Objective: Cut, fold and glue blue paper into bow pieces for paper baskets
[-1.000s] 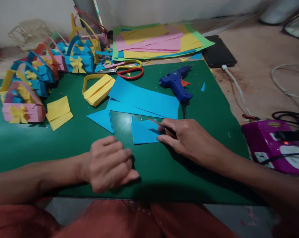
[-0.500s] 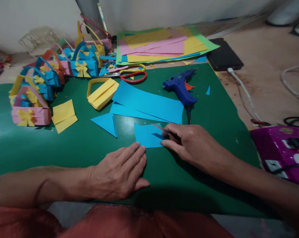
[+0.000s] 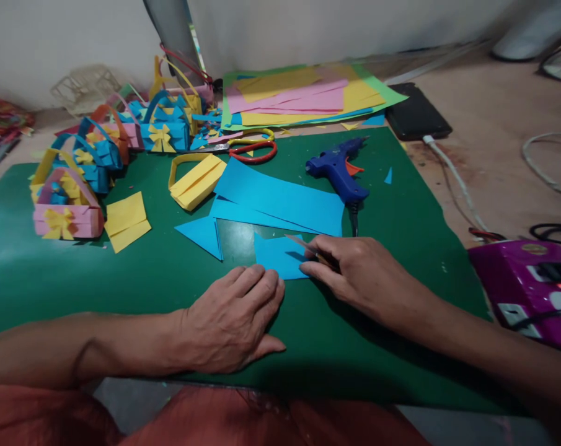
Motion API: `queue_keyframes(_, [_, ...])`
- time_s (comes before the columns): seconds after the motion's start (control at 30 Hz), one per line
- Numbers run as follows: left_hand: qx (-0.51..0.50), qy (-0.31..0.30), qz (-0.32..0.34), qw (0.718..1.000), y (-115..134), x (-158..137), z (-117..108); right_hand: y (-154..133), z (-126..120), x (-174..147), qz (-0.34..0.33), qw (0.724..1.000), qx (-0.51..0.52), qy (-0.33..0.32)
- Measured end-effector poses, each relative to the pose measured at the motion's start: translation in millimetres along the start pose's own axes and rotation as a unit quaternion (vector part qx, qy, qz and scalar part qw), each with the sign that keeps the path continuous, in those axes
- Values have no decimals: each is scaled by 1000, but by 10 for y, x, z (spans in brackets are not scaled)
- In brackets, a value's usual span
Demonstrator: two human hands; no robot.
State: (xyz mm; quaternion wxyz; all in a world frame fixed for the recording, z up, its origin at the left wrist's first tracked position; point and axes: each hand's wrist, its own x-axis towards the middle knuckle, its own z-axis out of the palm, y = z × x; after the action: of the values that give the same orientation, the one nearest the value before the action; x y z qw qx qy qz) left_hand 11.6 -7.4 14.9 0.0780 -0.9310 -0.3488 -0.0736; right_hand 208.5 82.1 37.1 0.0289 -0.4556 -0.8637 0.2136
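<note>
A small blue paper piece (image 3: 280,257) with an uneven top edge lies flat on the green mat. My left hand (image 3: 238,316) rests palm down at its lower left corner, fingertips on the paper, thumb apart, holding nothing. At the paper's right side my right hand (image 3: 354,266) is closed around a thin pointed blade (image 3: 300,242), whose tip points left over the paper. Its handle is mostly hidden in the fingers. Just behind lie larger blue paper strips (image 3: 280,198) and a folded blue triangle (image 3: 203,236).
A blue glue gun (image 3: 338,167) and red-and-yellow-handled scissors (image 3: 252,148) lie farther back. Small paper baskets (image 3: 69,220) crowd the left, near a yellow paper square (image 3: 128,222). Coloured sheets (image 3: 308,99), a black phone (image 3: 417,111) and a purple box (image 3: 526,285) surround the mat (image 3: 168,285).
My left hand has shifted slightly right, its fingers now more bent at the paper's lower edge. The right hand and blade hold nearly the same place. The view has tilted a little.
</note>
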Motion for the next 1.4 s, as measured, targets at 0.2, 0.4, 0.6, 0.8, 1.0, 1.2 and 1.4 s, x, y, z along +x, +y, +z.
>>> queue_keyframes(0.2, [3, 2, 1, 1000, -2, -6, 14, 6, 26, 8, 11, 1000, -5, -4])
queue_keyframes(0.4, [-12, 1, -6, 1000, -22, 6, 8, 18, 34, 3, 6, 1000, -14, -3])
queue_keyframes(0.6, [-51, -8, -8, 999, -66, 22, 23, 20, 0, -3, -7, 1000, -12, 9])
queue_keyframes(0.8, [-62, -27, 12, 998, -101, 19, 70, 166, 7, -170, -102, 988, 81, 80])
queue_keyframes(1.0, [-81, -25, 6, 996, -168, 97, 78, 303, 88, -456, -146, 965, -116, 184])
queue_keyframes(1.2, [-68, -38, -28, 997, -121, 212, 85, 341, 24, -488, -56, 976, -185, 96])
queue_keyframes(1.4, [-98, -4, -17, 995, -140, 142, 97, 363, -48, -483, -71, 977, -186, 72])
